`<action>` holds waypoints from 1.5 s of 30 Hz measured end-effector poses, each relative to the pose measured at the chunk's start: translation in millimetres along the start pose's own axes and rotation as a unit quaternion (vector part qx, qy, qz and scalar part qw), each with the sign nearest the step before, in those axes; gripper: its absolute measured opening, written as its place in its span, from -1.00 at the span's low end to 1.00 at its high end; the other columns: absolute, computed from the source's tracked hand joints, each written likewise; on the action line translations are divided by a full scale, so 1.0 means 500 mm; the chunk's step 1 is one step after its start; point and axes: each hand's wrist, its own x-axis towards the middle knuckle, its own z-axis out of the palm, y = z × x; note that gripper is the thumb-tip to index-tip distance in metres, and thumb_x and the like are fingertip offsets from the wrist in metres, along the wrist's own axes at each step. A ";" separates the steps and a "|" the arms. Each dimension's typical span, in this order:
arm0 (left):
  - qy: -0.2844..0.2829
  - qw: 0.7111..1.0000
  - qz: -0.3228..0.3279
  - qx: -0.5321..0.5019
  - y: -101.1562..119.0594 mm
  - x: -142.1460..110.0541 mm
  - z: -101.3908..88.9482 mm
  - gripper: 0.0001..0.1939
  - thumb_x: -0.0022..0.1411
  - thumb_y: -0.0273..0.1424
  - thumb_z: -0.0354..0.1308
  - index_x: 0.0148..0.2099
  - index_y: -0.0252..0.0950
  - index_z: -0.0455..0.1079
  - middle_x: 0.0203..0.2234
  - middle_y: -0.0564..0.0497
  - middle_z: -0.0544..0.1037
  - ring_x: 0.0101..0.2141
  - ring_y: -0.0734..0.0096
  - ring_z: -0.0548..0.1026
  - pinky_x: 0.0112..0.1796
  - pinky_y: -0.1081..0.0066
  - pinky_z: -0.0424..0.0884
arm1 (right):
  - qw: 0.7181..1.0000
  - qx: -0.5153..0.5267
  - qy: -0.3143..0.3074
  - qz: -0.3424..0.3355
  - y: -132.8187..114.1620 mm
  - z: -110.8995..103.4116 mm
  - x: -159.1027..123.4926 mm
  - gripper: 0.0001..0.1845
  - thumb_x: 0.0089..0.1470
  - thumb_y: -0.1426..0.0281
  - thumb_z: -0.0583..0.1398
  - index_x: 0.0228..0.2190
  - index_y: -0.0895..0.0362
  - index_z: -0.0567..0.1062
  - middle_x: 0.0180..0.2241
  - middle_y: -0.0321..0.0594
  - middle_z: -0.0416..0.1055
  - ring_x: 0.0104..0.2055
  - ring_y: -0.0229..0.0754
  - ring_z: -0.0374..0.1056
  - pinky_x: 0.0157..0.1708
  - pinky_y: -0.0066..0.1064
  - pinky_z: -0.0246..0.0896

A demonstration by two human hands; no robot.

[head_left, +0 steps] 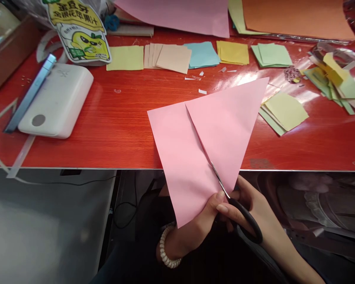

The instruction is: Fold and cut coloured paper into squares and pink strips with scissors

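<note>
A pink sheet of paper (180,157) is held up over the front edge of the red table. My left hand (199,227), with a pale coil band (165,250) at its wrist, pinches the sheet's lower part, thumb on top. My right hand (251,201) grips scissors (248,223) by their black handles. Their blades lie along a long cut that runs from the sheet's far edge down toward my left thumb. The tips of both hands almost meet by the scissors' pivot. Most of my left fingers are hidden under the paper.
Stacks of coloured paper squares, including blue (204,54) and yellow (233,52), line the red table (121,118). More squares (285,112) and paper strips (340,81) lie right. A white device (57,100), a phone (31,94) and a pouch (83,35) stand left.
</note>
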 end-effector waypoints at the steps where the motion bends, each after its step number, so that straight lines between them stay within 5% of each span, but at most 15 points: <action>1: 0.004 1.000 0.005 0.002 0.001 0.000 0.000 -0.53 0.33 -0.12 -0.16 -0.50 -0.27 0.31 -0.54 -0.01 0.38 -0.42 0.36 0.37 -0.21 0.33 0.36 | 1.000 -0.001 0.001 0.002 -0.002 0.000 0.001 -0.45 -0.14 0.24 0.36 -0.15 0.10 0.26 -0.58 -0.41 0.35 -0.69 -0.36 0.20 -0.69 -0.55 0.12; 25: -0.018 0.997 -0.007 -0.077 -0.025 -0.002 -0.001 -0.55 0.32 -0.10 -0.10 -0.37 -0.33 0.39 -0.50 -0.01 0.42 -0.40 0.42 0.40 -0.24 0.39 0.37 | 0.999 0.044 0.002 -0.010 0.004 -0.002 0.002 -0.37 -0.22 0.27 0.40 -0.15 0.10 0.25 -0.58 -0.44 0.34 -0.70 -0.38 0.18 -0.74 -0.58 0.14; 35: -0.023 0.999 0.041 0.016 0.001 -0.001 -0.004 -0.63 0.33 -0.23 -0.12 -0.46 -0.30 0.28 -0.50 -0.01 0.37 -0.38 0.41 0.38 -0.18 0.38 0.38 | 0.998 0.059 0.002 -0.023 -0.001 0.002 0.003 -0.41 -0.23 0.28 0.41 -0.19 0.11 0.26 -0.59 -0.43 0.36 -0.70 -0.39 0.19 -0.74 -0.59 0.17; 45: -0.012 0.998 0.041 0.044 -0.005 -0.004 -0.005 -0.56 0.30 -0.10 -0.15 -0.47 -0.27 0.26 -0.52 0.00 0.38 -0.41 0.39 0.38 -0.19 0.36 0.36 | 0.998 0.057 0.005 -0.008 -0.012 0.008 0.003 -0.44 -0.22 0.24 0.40 -0.24 0.11 0.25 -0.64 -0.45 0.35 -0.71 -0.37 0.19 -0.75 -0.56 0.17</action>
